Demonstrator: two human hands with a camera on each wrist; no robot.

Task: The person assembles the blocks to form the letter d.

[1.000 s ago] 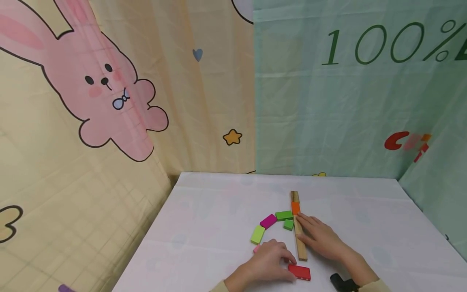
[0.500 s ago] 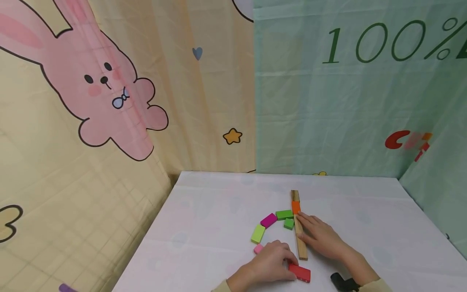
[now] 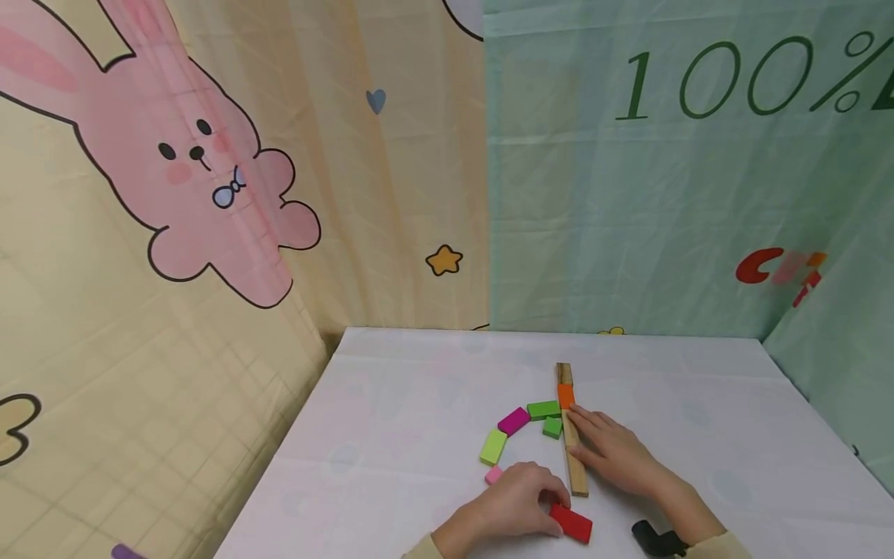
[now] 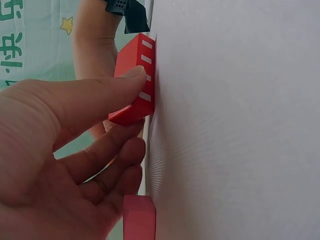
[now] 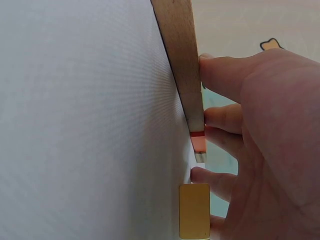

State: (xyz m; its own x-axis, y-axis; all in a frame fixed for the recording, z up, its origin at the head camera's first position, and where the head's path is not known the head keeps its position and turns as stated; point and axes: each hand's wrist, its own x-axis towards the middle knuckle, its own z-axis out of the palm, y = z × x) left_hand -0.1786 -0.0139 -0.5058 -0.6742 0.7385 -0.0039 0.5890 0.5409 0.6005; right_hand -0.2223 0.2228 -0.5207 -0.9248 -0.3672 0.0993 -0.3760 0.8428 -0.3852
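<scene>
I'm viewing curtains (image 3: 545,202) at twelve o'clock beyond a white tabletop (image 3: 391,419), the left hand (image 3: 515,499) pinching a red block (image 3: 573,525), the straight-fingered right hand (image 3: 616,456) touching grainy wood (image 3: 576,473).

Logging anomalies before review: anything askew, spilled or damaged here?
No spill or damage visible. The red block sits askew to the wooden strip, but the left hand pinches it, so that may just be handling. Oddest: a purple object beyond the left edge of the table, cut off by the frame.
</scene>
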